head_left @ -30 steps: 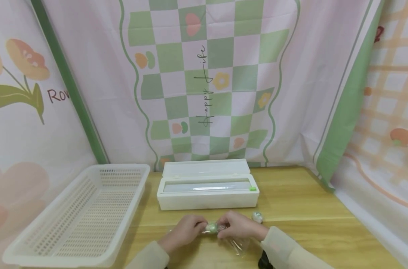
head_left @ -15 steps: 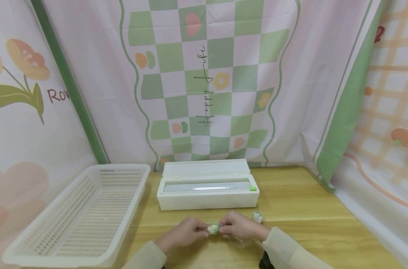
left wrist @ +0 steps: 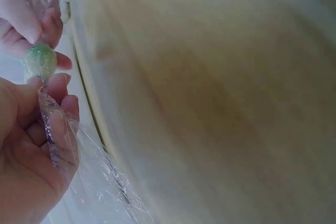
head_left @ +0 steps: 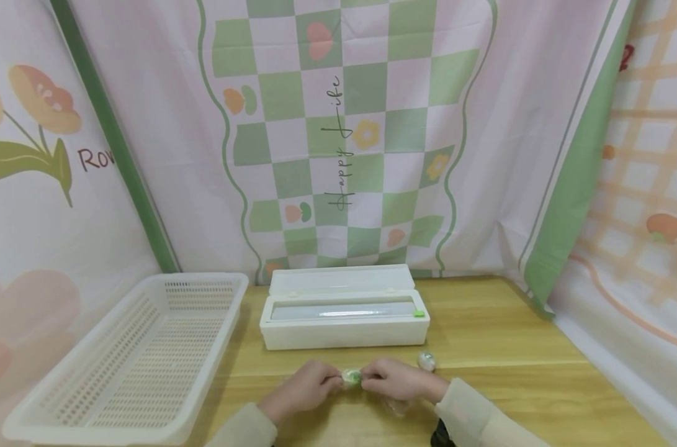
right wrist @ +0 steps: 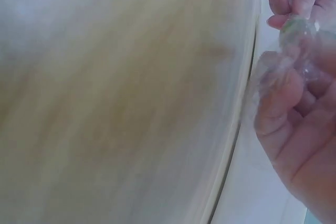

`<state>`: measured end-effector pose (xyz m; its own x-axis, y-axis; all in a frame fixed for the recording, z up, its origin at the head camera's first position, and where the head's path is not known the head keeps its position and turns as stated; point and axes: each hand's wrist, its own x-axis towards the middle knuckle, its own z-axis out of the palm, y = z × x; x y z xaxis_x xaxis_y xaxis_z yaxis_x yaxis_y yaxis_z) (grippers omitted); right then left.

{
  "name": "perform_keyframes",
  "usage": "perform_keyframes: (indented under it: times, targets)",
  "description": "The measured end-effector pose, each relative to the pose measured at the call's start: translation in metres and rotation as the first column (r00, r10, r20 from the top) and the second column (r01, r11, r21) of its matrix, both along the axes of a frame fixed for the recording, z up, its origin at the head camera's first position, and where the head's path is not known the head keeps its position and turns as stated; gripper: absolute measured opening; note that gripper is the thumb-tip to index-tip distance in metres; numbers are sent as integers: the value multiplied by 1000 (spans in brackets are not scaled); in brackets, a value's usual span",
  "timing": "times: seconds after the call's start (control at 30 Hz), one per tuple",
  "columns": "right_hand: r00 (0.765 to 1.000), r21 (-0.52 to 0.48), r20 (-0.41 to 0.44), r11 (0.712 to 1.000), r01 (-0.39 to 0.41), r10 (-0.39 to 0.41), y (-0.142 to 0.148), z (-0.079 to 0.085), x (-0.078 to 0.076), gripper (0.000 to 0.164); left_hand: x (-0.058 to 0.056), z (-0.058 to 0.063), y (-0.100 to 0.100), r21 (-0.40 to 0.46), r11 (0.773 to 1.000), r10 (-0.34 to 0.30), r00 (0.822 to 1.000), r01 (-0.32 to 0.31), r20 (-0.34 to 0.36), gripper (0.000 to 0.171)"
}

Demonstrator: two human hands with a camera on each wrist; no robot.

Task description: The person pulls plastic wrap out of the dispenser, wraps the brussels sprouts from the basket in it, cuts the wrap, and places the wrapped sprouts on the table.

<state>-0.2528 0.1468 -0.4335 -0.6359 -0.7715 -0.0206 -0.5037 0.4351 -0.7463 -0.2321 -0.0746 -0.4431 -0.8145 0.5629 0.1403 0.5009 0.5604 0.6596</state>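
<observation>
A small green-and-white ball (head_left: 352, 377) is wrapped in clear plastic wrap (left wrist: 67, 132) and held between the two hands over the table. On one side of it, the left hand (head_left: 304, 388) pinches the twisted end of the wrap between thumb and fingers; loose wrap trails across its palm in the left wrist view. Opposite, the right hand (head_left: 398, 380) pinches the other end, its fingers curled and partly covered by crumpled film (right wrist: 273, 72). Just beyond the right hand, a second wrapped ball (head_left: 427, 361) lies on the table.
Behind the hands stands a long white plastic-wrap box (head_left: 344, 335), lid raised, with the roll inside and a green slider (head_left: 419, 313) at its right end. A white slotted basket (head_left: 218, 366) occupies the left side of the wooden table (head_left: 517, 360). A dark object (head_left: 441, 434) shows beside the right sleeve.
The fingers have moved from around the ball to the wrap ends, leaving the ball more exposed. The film hanging below the right hand has become bunched up. The right fingers have curled further.
</observation>
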Motion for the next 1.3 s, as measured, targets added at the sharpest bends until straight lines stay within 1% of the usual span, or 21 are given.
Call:
perform_keyframes:
  times: [0.1, 0.17, 0.27, 0.4, 0.47, 0.6, 0.8, 1.0, 1.1, 1.17, 1.23, 1.3]
  targets:
    - [998, -4, -15, 998, 67, -67, 0, 0, 1, 21, 0, -1, 0, -1, 1000, 10, 1000, -10, -5, 22]
    - [994, -4, -26, 994, 108, -108, -1, 0, 1, 18, -1, -2, 0, -9, 1000, 14, 1000, -15, -23, 21]
    - [989, 2, -53, 990, 139, -138, -1, 1, 1, 18, -2, -3, 0, -36, 999, 14, 998, -16, -68, 20]
    - [984, 0, -51, 985, 170, -170, -2, 1, 1, 19, -1, -3, 0, -78, 997, 18, 991, -28, -129, 20]
    - [982, -1, -44, 983, 183, -183, -2, 2, 2, 17, 0, -2, 0, -90, 995, 20, 989, -33, -148, 21]
    - [983, -3, -35, 983, 181, -181, -3, 2, 3, 15, -1, -2, 0, -93, 996, 3, 986, -19, -169, 20]
    - [987, 4, -63, 989, 149, -149, -3, 2, 2, 14, -2, -3, -2, -76, 997, -32, 987, 20, -157, 18]
    - [990, 6, -12, 990, 142, -142, -2, 4, 4, 12, -1, -4, -4, -81, 996, -36, 992, 26, -122, 15]
    - [989, 8, 13, 990, 144, -144, -1, 3, 4, 11, -1, -3, -5, -102, 994, -56, 991, 44, -120, 16]
    - [990, 7, 25, 990, 140, -140, -1, 3, 4, 11, -1, -2, -5, -120, 990, -90, 985, 72, -147, 15]
    - [991, 0, 35, 991, 133, -133, 0, 2, 4, 11, -2, -1, -5, -138, 985, -127, 974, 101, -190, 15]
    - [991, -7, 47, 992, 129, -128, 1, 1, 3, 11, -2, 1, -5, -141, 984, -140, 968, 113, -207, 16]
